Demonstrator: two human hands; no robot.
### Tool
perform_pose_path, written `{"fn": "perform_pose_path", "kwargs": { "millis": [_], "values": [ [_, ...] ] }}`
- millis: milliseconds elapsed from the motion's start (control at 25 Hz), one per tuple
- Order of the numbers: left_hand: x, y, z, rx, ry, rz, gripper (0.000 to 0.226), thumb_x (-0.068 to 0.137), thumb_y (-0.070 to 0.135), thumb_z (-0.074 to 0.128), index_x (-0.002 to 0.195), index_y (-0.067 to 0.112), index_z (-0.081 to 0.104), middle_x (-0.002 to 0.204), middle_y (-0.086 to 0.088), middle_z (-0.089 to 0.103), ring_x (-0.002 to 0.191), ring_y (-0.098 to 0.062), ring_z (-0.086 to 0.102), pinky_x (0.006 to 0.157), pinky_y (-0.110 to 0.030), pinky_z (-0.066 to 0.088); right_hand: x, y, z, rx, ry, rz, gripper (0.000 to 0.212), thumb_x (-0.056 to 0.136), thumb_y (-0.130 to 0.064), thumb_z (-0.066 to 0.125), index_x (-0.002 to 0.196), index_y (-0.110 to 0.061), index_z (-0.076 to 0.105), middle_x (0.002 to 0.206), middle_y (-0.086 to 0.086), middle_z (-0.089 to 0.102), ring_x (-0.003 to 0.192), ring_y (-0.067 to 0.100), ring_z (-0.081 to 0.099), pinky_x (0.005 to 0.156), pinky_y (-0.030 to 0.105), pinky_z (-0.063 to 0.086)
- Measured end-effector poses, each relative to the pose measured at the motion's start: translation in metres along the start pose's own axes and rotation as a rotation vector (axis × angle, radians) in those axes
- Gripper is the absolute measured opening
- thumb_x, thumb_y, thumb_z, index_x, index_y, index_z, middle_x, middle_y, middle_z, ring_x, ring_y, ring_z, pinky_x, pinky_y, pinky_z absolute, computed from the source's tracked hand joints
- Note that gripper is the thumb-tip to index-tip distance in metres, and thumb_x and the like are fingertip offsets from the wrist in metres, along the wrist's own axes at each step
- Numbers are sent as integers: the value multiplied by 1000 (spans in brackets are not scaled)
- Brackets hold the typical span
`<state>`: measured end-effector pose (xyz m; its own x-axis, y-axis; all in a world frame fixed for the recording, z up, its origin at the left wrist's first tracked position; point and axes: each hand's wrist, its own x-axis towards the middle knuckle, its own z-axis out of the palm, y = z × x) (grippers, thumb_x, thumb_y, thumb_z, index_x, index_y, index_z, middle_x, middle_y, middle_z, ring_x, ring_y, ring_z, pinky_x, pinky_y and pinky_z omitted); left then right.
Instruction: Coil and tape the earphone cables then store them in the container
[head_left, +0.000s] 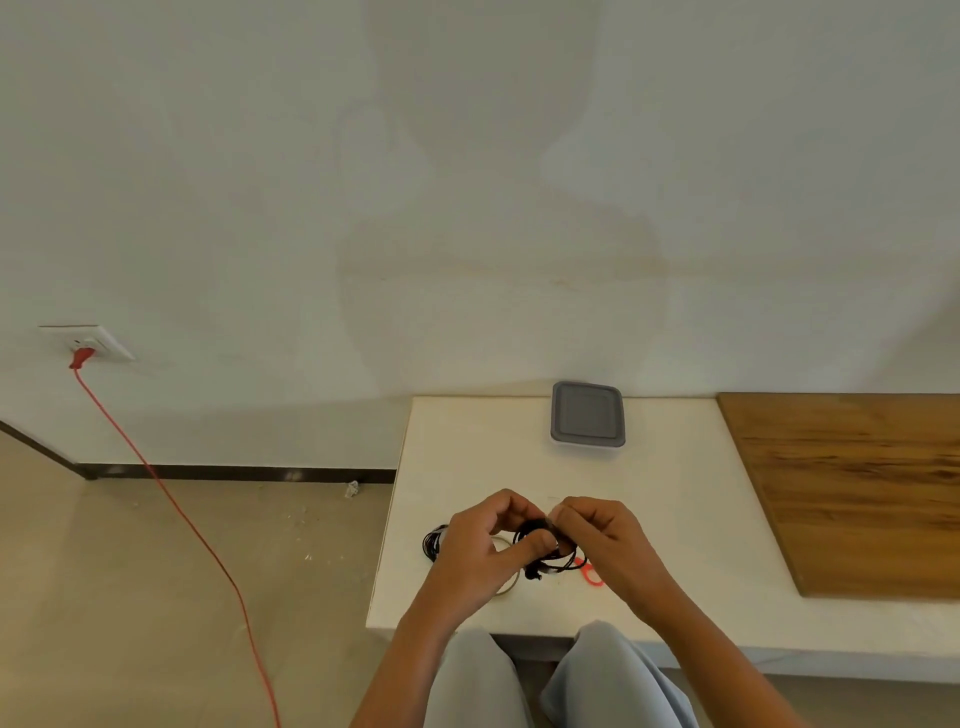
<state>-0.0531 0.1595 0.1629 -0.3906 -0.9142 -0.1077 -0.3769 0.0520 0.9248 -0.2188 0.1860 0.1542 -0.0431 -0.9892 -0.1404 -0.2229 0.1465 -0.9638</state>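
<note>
— How far along?

— Roughly midway, at a guess. On the white table (675, 519), at the far edge: grey-lidded container (587, 413), lid on, well apart from the work, no sign of anything stored yet. Nearer: left hand (483, 545) and right hand (602, 535) close together above the near edge, both pinching one black earphone coil (535, 535), wound into loops and lifted just off the surface. Probably fixing the last turn; tape between the fingers too small to tell.

— Anything finished?

— Perhaps one: a second black bundle (432, 543) lying just left of the left hand, looped already; taped or not, impossible to say. Left to do: secure the held coil, open the container, drop the bundles in.

— And around it? Anything in the way?

— To the right, wooden board (857, 493) covering that side of the table, well clear. On the floor, red cord (182, 519) trailing up to a wall socket (88, 343), far left, no concern. Under the left wrist, a pale ring (506, 584), tape roll or cable, hard to tell. Beneath the right hand, a small red loop (592, 577), near the coil's dangling end. Only real obstacle: the closed lid.
</note>
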Motion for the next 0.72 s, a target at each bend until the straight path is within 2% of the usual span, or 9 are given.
{"fn": "perform_pose_path", "kwargs": {
  "millis": [160,320,400,520,640,720],
  "values": [
    [-2,1,6,38,99,44,6,85,25,70,88,20,67,81,14,69,83,2,63,71,-10,46,-3,-5,9,-32,124,80,36,92,-15,53,59,-14,65,50,-4,57,50,2,51,55,14,43],
    [-2,2,7,41,158,106,1,87,20,68,87,19,69,79,13,69,81,0,63,66,-9,46,-8,-11,15,-38,188,128,31,91,-23,57,64,-17,70,59,-3,67,53,6,57,54,16,43],
    [-1,4,6,49,170,135,4,88,18,67,86,22,68,78,13,69,81,-2,64,66,-10,48,-8,-13,16,-31,244,134,24,89,-27,60,69,-23,72,65,-3,70,63,13,64,60,20,49],
    [1,3,5,32,160,122,6,88,19,66,87,24,69,78,14,69,80,-5,66,66,-13,52,-5,-17,14,13,322,145,10,84,-24,67,79,-32,70,73,-9,72,71,11,69,70,23,54],
    [-1,4,6,26,140,111,12,88,19,67,85,31,66,75,20,68,78,-1,66,65,-12,51,-1,-22,8,108,242,161,13,86,-12,65,83,-24,72,78,-5,73,77,14,70,73,23,55],
    [-1,5,6,1,150,106,15,88,18,67,85,32,65,76,18,69,78,-2,66,64,-12,51,1,-28,7,224,192,219,11,88,-10,61,86,-16,70,83,0,72,81,18,68,71,23,55]
  ]
}}
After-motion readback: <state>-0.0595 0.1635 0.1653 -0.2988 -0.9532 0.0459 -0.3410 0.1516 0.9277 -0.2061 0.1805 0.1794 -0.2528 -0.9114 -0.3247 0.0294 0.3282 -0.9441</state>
